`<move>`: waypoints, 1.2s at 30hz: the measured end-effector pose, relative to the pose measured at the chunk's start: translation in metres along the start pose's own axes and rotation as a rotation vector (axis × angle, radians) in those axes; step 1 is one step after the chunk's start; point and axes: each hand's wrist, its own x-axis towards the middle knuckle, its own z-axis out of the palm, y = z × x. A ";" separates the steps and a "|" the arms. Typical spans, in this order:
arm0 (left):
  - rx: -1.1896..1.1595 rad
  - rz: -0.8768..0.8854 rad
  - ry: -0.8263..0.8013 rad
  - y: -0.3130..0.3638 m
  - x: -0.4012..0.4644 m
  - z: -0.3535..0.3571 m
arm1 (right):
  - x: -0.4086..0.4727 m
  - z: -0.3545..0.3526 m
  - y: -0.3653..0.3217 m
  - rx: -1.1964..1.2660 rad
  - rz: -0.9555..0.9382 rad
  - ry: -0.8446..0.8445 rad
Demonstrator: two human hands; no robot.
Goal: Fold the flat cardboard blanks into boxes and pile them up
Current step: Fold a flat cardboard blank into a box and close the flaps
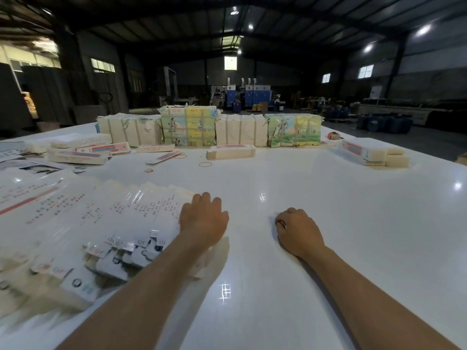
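Two hands: I see both low on the glossy white table (328,223), well apart from each other.
Far-left boxes: I count several folded white boxes with red-and-blue print (80,150) piled loosely near the table's left edge.
Flat blanks: a fanned spread of flat cardboard blanks (101,223) covers the near-left table, red text on top, tabs toward me; the nearest part is blurred.
Left hand: my left hand (203,219) lies palm down on the right edge of that spread, fingers straight and slightly splayed, pressing rather than gripping.
Rubber bands: a few loose rubber bands (205,164) lie on the table beyond the spread.
Middle box: one folded box (231,151) sits alone past the bands.
Bundles: four strapped bundles (209,127) stand in a row along the far side, two plain, two in picture wrapping.
Right hand: my right hand (298,232) rests on bare table, fingers curled under, holding nothing that I can see.
Far-right boxes: a small stack of folded boxes (374,154) sits near the right edge.
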 end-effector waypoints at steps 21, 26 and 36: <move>-0.250 -0.376 -0.263 -0.035 0.007 -0.040 | 0.000 -0.001 0.001 0.006 -0.002 -0.013; -0.687 -0.078 -0.230 -0.001 0.006 -0.053 | 0.003 -0.005 0.003 0.265 0.102 0.011; -0.662 0.169 -0.082 0.031 -0.027 -0.011 | 0.003 -0.045 0.006 1.405 0.576 -0.119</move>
